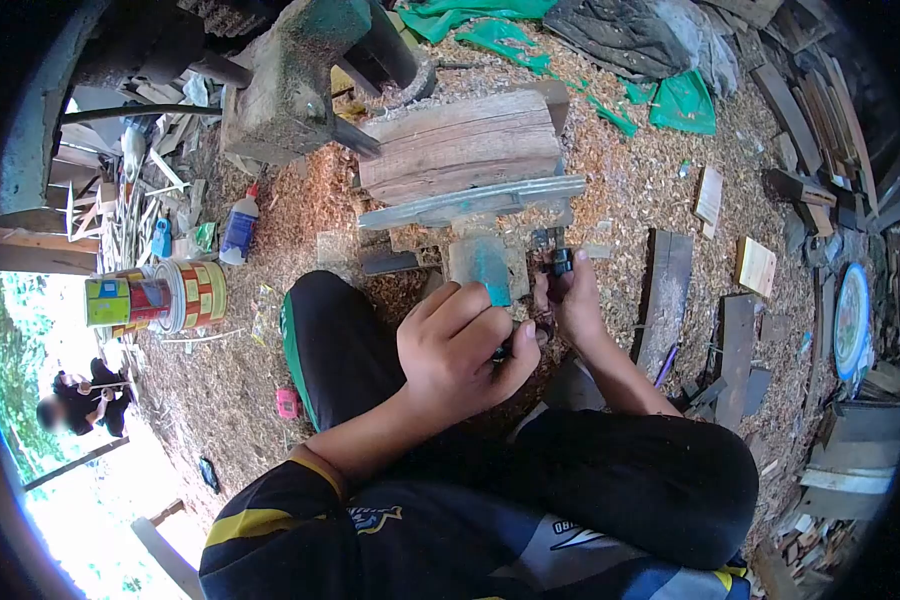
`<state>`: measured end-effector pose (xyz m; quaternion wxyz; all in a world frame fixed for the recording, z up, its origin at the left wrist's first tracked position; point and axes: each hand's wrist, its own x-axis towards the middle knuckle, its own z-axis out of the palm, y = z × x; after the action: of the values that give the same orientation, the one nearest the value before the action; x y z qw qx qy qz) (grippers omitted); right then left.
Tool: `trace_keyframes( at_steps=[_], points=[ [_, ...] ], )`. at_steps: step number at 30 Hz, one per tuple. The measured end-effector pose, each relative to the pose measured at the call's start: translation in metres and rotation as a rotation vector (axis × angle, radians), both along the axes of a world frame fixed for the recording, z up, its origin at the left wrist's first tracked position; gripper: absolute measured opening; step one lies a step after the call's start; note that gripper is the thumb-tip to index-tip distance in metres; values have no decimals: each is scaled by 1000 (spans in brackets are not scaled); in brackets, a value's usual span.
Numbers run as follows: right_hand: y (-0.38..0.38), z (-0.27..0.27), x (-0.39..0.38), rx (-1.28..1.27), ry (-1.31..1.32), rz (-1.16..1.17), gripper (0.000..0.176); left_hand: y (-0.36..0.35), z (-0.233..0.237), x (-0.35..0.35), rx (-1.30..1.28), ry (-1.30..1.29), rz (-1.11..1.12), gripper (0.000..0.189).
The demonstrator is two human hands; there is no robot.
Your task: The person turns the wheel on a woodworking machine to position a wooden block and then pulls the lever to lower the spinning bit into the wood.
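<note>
In front of my crossed legs lies a thick, rough wooden block (460, 145), with a long grey metal bar (475, 203) along its near side. A worn metal fixture with teal paint (491, 270) juts from the bar toward me. My left hand (457, 345) is closed at the near end of this fixture, its fingers curled; what it grips is hidden. Just right of it, my right hand (578, 295) is closed around a small black piece (562, 262), whose kind I cannot make out.
Wood shavings cover the ground. A concrete-like post (290, 100) stands at upper left. Left are a glue-like bottle (239, 230), a colourful bucket (190, 297) and a pink tape measure (288, 403). Dark planks (664, 290) lie right. Another person (95, 398) is far left.
</note>
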<state>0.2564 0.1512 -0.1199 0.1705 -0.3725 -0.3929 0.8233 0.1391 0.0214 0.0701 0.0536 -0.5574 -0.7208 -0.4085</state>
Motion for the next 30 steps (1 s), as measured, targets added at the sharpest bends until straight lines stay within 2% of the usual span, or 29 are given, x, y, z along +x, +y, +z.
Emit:
trace_keyframes(
  at_steps=[2,5,7,8,10,11,13,14,16,17,19,23,28,30],
  points=[
    [0,-6,2,45,-22,-33,63,0,-1,0,-6,-1,2,23],
    [4,-11,7,-33,47,26,70,0,0,0,-11,-2,-1,23],
    [8,-6,6,-253,414,209,68,0,4,2,-20,-31,-2,23],
    [5,0,3,-253,414,208,68,0,6,3,-30,-60,-3,23],
    [-3,15,-3,-492,395,45,69,1,5,3,-22,-59,-2,24],
    [-5,13,-2,-494,396,43,69,1,5,2,-14,-60,-1,24],
    [-4,5,1,-228,161,39,65,2,6,2,-9,-56,1,24],
    [-3,1,1,-227,160,41,65,2,7,3,-8,-55,5,24],
    [-4,1,0,178,1,-147,49,2,8,2,-15,-57,2,24],
    [-2,7,2,175,-2,-149,49,2,8,1,-22,-58,-3,24],
    [7,22,8,442,37,-62,28,2,7,1,-23,-63,-5,24],
    [7,16,8,504,72,6,22,2,8,1,-27,-57,-1,24],
    [4,14,6,333,94,-8,22,2,8,2,-31,-56,5,24],
    [3,16,4,336,87,-12,22,3,8,3,-32,-50,8,24]
  ],
)
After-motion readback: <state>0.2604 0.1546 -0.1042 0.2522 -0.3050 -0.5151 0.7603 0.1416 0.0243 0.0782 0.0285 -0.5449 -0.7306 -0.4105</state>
